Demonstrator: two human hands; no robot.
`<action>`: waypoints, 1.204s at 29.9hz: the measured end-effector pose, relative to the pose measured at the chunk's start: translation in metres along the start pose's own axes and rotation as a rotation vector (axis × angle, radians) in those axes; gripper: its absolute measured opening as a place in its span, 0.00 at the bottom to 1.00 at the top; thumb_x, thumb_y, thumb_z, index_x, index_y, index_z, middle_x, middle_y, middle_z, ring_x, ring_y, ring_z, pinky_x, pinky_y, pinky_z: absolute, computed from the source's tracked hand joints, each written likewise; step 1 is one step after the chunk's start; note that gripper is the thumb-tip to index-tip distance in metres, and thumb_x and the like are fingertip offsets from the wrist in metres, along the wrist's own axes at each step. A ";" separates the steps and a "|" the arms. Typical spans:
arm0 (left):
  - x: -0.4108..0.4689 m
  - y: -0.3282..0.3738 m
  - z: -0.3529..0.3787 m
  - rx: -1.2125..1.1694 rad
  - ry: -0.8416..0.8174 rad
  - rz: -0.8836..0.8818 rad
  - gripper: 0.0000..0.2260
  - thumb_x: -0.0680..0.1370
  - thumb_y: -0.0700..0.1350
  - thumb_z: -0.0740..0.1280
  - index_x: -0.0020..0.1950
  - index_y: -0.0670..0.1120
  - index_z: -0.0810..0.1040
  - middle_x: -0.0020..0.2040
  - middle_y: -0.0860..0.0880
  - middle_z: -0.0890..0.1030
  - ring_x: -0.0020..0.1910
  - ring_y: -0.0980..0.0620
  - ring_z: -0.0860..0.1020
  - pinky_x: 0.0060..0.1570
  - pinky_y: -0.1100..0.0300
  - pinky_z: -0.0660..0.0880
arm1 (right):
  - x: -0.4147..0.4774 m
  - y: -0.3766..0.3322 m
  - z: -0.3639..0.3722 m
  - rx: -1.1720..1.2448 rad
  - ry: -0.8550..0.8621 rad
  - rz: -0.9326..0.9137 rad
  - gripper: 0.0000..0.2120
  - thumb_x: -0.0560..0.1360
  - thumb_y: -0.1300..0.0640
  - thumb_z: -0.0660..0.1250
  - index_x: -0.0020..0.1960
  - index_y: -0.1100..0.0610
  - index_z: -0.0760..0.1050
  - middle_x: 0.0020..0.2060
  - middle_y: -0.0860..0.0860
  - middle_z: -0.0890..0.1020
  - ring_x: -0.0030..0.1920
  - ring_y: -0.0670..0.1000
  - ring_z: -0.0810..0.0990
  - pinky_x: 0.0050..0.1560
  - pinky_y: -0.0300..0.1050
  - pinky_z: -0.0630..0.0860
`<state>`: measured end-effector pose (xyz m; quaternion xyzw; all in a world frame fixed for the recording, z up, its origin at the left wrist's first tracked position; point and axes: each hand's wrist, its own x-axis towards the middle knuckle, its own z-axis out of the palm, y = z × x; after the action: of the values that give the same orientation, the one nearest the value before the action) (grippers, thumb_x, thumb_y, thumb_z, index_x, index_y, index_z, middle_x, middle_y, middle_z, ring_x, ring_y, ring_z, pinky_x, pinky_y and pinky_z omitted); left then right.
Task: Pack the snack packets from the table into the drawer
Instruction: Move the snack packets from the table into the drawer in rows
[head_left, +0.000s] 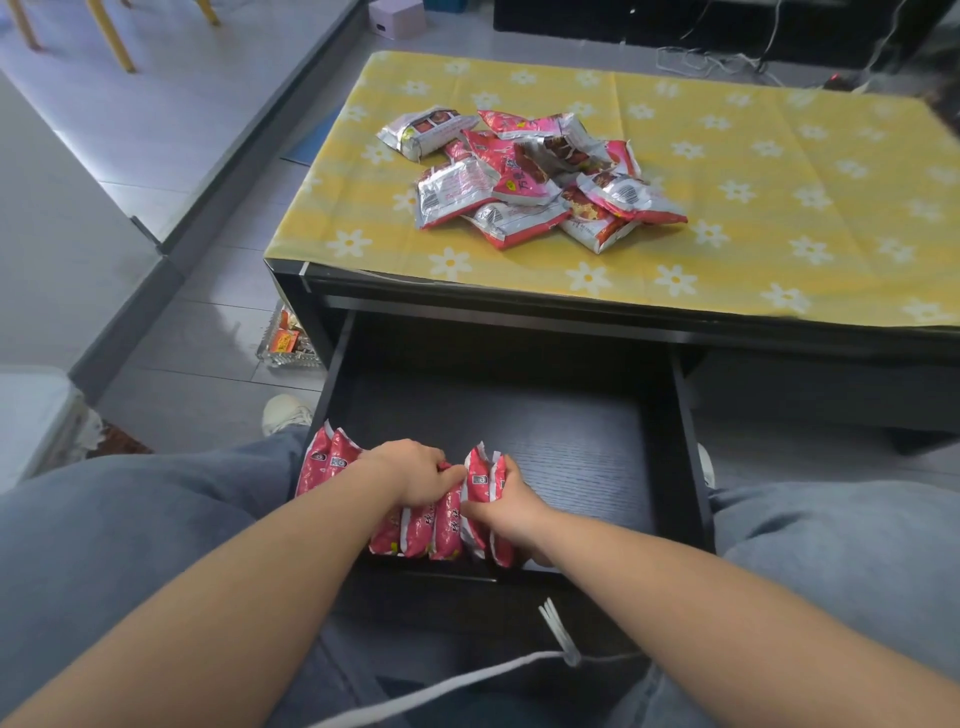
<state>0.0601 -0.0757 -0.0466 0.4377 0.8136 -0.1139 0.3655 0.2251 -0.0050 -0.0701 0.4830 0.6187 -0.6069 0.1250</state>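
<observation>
About eleven loose packets (524, 176); seven filed upright (415, 525).

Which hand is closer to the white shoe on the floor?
Left. The left hand presses the row of packets near the drawer's left side, closer to the white shoe. The right hand is farther right.
</observation>
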 end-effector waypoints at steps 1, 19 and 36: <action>-0.001 -0.001 0.000 0.000 -0.003 -0.008 0.34 0.80 0.72 0.49 0.74 0.52 0.74 0.68 0.45 0.79 0.67 0.43 0.77 0.66 0.42 0.74 | 0.000 0.000 0.001 -0.003 -0.003 0.004 0.49 0.74 0.49 0.76 0.83 0.48 0.47 0.71 0.52 0.74 0.69 0.55 0.75 0.72 0.57 0.72; -0.010 -0.015 -0.006 0.027 -0.020 -0.108 0.46 0.69 0.83 0.46 0.80 0.60 0.64 0.78 0.44 0.70 0.75 0.38 0.69 0.71 0.33 0.66 | 0.009 -0.001 0.001 0.034 0.035 0.065 0.55 0.70 0.43 0.78 0.84 0.48 0.44 0.77 0.55 0.68 0.73 0.59 0.72 0.74 0.60 0.69; -0.031 0.019 -0.036 -0.169 0.566 0.130 0.31 0.81 0.66 0.59 0.82 0.57 0.61 0.80 0.48 0.66 0.79 0.44 0.63 0.77 0.35 0.59 | -0.010 -0.047 -0.032 -0.695 0.401 -0.416 0.44 0.77 0.36 0.63 0.82 0.41 0.37 0.84 0.50 0.40 0.82 0.61 0.36 0.76 0.75 0.52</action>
<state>0.0677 -0.0658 0.0027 0.4713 0.8600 0.1043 0.1656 0.2089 0.0281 -0.0254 0.3858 0.8817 -0.2698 0.0326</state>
